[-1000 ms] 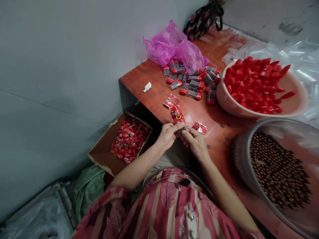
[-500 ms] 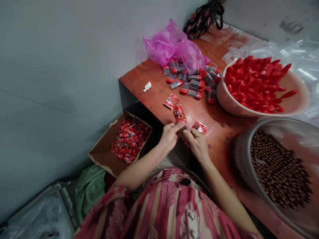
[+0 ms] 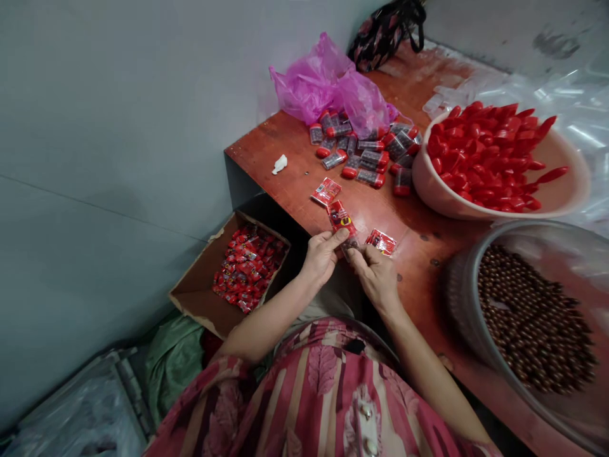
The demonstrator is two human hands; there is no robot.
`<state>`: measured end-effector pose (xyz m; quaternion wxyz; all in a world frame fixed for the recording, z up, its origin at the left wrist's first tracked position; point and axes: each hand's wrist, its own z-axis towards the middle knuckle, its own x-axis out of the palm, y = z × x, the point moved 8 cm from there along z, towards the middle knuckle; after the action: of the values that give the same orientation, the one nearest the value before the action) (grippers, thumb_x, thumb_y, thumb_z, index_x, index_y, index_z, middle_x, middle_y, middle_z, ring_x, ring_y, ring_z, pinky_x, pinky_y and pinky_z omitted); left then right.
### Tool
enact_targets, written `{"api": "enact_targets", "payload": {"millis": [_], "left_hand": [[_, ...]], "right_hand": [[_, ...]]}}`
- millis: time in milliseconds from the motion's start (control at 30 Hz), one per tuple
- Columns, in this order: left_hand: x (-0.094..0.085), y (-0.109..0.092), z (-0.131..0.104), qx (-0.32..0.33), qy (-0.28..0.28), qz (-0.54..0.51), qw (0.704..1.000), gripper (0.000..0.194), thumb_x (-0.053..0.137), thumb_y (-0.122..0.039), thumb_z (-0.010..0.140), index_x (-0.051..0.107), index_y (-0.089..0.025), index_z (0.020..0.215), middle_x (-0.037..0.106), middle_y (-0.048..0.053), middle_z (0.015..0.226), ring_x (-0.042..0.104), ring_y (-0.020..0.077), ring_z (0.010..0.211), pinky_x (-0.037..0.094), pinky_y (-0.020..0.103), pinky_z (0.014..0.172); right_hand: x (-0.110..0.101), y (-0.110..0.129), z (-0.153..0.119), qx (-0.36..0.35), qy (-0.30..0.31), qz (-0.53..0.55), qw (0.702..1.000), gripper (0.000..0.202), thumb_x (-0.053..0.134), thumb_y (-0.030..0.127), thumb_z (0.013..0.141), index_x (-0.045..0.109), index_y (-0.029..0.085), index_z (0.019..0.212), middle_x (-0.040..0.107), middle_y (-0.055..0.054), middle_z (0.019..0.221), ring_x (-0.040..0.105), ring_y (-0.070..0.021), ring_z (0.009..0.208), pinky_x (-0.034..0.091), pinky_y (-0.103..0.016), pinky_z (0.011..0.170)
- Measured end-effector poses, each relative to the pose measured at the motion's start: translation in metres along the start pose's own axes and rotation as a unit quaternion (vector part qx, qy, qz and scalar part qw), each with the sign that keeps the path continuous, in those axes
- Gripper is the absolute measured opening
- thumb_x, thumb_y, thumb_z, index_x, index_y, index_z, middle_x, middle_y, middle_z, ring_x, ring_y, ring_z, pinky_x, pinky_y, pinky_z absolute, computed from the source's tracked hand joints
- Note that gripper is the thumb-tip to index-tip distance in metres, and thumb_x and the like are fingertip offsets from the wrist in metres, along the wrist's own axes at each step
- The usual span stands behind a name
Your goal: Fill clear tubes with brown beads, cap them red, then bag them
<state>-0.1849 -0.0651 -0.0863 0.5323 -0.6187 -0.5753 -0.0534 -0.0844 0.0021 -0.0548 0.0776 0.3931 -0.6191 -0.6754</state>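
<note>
Over the table's near edge, my left hand [image 3: 322, 255] pinches a red printed packet [image 3: 341, 217] between thumb and fingers. Its lower end, close to my fingertips, looks clear with dark balls inside. My right hand [image 3: 377, 273] is closed on that lower end, thumb on top. Just beyond the packet lies a flat stack of red printed wrappers [image 3: 326, 191]. A second stack of wrappers [image 3: 380, 242] lies right beside my right hand's fingers. Farther back, several clear containers with red caps and dark balls [image 3: 373, 158] lie in a loose pile.
A pink bowl [image 3: 421, 181] holds red caps; a grey tub [image 3: 469, 304] holds brown balls. A pink plastic bag [image 3: 309, 82] and a dark patterned bag [image 3: 380, 38] lie at the back. Below left stands a cardboard box [image 3: 190, 292] of red packets. White scrap [image 3: 280, 164] lies on the table [image 3: 257, 143].
My left thumb has slid slightly down the packet, and its upper end has tilted a little to the left. Both hands keep their grip; the view has shifted slightly.
</note>
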Motion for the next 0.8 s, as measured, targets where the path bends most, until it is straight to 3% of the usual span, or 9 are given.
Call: {"api": "enact_targets", "payload": {"millis": [67, 167, 233, 400, 500, 633, 700, 800], "left_hand": [[0.0, 0.0, -0.002, 0.004, -0.005, 0.008, 1.0, 0.035, 0.087, -0.035, 0.057, 0.067, -0.01, 0.07, 0.068, 0.004, 0.065, 0.061, 0.0122, 0.057, 0.047, 0.027, 0.061], [0.001, 0.0, -0.004, -0.004, 0.004, 0.026, 1.0, 0.034, 0.085, -0.037, 0.059, 0.068, -0.009, 0.069, 0.066, 0.003, 0.062, 0.059, 0.0121, 0.052, 0.046, 0.027, 0.055], [0.001, -0.001, -0.004, -0.007, 0.018, 0.031, 0.999, 0.032, 0.084, -0.035, 0.06, 0.069, -0.008, 0.07, 0.066, 0.004, 0.062, 0.058, 0.0118, 0.053, 0.047, 0.026, 0.057], [0.001, 0.002, -0.007, -0.018, 0.04, 0.031, 0.999, 0.03, 0.083, -0.035, 0.061, 0.069, -0.01, 0.071, 0.067, 0.004, 0.065, 0.058, 0.0116, 0.054, 0.047, 0.026, 0.059], [-0.001, 0.005, -0.008, -0.014, 0.019, 0.025, 0.999, 0.034, 0.085, -0.036, 0.059, 0.068, -0.01, 0.071, 0.067, 0.004, 0.067, 0.06, 0.0113, 0.057, 0.048, 0.026, 0.063], [-0.005, 0.006, -0.007, 0.007, -0.024, 0.001, 1.0, 0.039, 0.087, -0.04, 0.057, 0.067, -0.011, 0.072, 0.068, 0.003, 0.066, 0.061, 0.0115, 0.057, 0.048, 0.026, 0.063], [-0.005, 0.006, -0.006, 0.013, -0.029, -0.002, 0.999, 0.04, 0.087, -0.04, 0.055, 0.067, -0.01, 0.071, 0.069, 0.004, 0.066, 0.063, 0.0126, 0.059, 0.048, 0.026, 0.063], [-0.002, 0.005, -0.005, -0.001, 0.01, 0.025, 1.0, 0.04, 0.085, -0.042, 0.059, 0.069, -0.009, 0.073, 0.07, 0.006, 0.067, 0.062, 0.0132, 0.057, 0.047, 0.025, 0.058]], "right_hand": [[0.001, 0.0, -0.001, 0.007, 0.0, 0.009, 1.0, 0.038, 0.06, 0.052, 0.078, 0.051, 0.021, 0.058, 0.048, 0.003, 0.05, 0.042, -0.0105, 0.048, 0.034, -0.023, 0.046], [0.019, -0.014, -0.002, 0.104, 0.084, 0.153, 0.979, 0.038, 0.058, 0.056, 0.077, 0.055, 0.02, 0.065, 0.054, 0.002, 0.053, 0.045, -0.0104, 0.043, 0.033, -0.022, 0.04], [0.026, -0.019, -0.002, 0.142, 0.109, 0.211, 0.961, 0.039, 0.058, 0.058, 0.075, 0.054, 0.02, 0.065, 0.055, 0.002, 0.052, 0.043, -0.0101, 0.04, 0.031, -0.022, 0.037], [0.008, -0.005, 0.0, 0.02, 0.039, 0.042, 0.998, 0.037, 0.057, 0.053, 0.081, 0.056, 0.021, 0.064, 0.053, 0.002, 0.053, 0.047, -0.0119, 0.047, 0.036, -0.024, 0.047], [0.006, 0.001, -0.003, -0.026, 0.027, -0.022, 0.999, 0.037, 0.051, 0.051, 0.086, 0.055, 0.021, 0.065, 0.054, 0.001, 0.055, 0.049, -0.0133, 0.05, 0.037, -0.025, 0.051], [0.003, 0.011, -0.006, -0.083, -0.033, -0.123, 0.988, 0.033, 0.052, 0.046, 0.084, 0.055, 0.021, 0.063, 0.056, -0.002, 0.058, 0.047, -0.0141, 0.052, 0.035, -0.027, 0.054], [0.006, 0.01, -0.007, -0.081, -0.026, -0.109, 0.99, 0.032, 0.054, 0.046, 0.083, 0.056, 0.021, 0.064, 0.056, -0.002, 0.058, 0.047, -0.0138, 0.052, 0.035, -0.026, 0.053], [0.016, -0.004, -0.006, 0.001, 0.048, 0.03, 0.998, 0.036, 0.054, 0.052, 0.084, 0.056, 0.02, 0.066, 0.055, 0.001, 0.055, 0.047, -0.0118, 0.048, 0.036, -0.023, 0.047]]}}
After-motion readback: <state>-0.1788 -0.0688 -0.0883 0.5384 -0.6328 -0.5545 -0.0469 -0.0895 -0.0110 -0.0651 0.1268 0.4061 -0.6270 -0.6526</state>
